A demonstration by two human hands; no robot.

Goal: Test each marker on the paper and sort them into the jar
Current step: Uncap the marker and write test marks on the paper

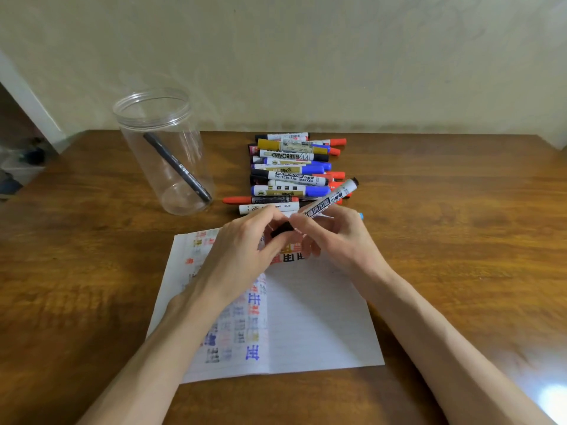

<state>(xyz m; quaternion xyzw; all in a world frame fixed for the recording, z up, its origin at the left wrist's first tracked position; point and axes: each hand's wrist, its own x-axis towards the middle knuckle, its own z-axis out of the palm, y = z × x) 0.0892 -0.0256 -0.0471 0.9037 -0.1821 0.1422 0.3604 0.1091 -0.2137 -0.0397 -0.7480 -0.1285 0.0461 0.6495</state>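
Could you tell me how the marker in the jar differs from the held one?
The jar marker is slim and dark; the held marker is thicker, with a white printed barrel. The jar marker leans in the jar; left hand and right hand grip the held marker. Both slant.

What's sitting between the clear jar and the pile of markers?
Nothing. In the head view, only a strip of bare table separates the jar from the pile.
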